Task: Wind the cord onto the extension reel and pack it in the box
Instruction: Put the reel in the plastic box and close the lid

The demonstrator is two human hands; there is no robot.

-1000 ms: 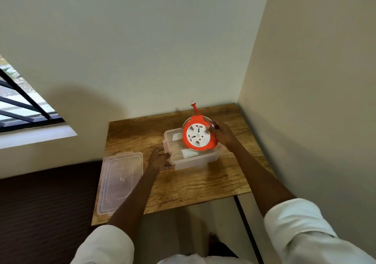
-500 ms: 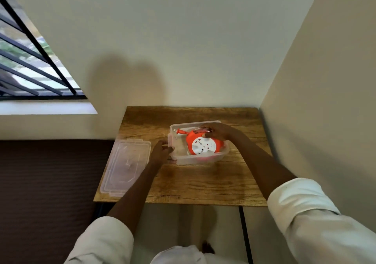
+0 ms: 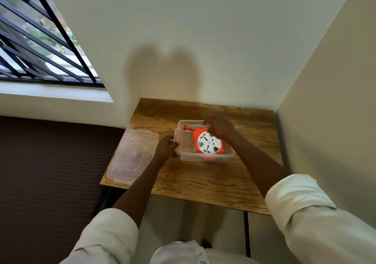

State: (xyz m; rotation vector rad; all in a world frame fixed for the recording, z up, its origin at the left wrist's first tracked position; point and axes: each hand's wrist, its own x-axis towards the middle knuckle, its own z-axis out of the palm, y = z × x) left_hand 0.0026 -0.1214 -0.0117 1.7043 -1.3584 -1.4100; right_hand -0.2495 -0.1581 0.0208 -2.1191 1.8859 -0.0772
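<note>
An orange extension reel (image 3: 208,142) with a white socket face lies tilted inside a clear plastic box (image 3: 203,157) on the wooden table (image 3: 203,182). Its orange plug (image 3: 188,128) points to the box's back left corner. My right hand (image 3: 220,128) grips the reel's upper rim at the box's far side. My left hand (image 3: 165,148) holds the box's left end wall. The cord itself is hidden inside the reel.
The clear lid (image 3: 133,155) lies flat at the table's left edge, partly overhanging. Walls close the back and right sides. A barred window (image 3: 36,45) is at the upper left. Dark floor lies left of the table.
The reel went down from above the box into it and turned so the plug points left. My left hand stayed on the box's left end. The camera view shifted.
</note>
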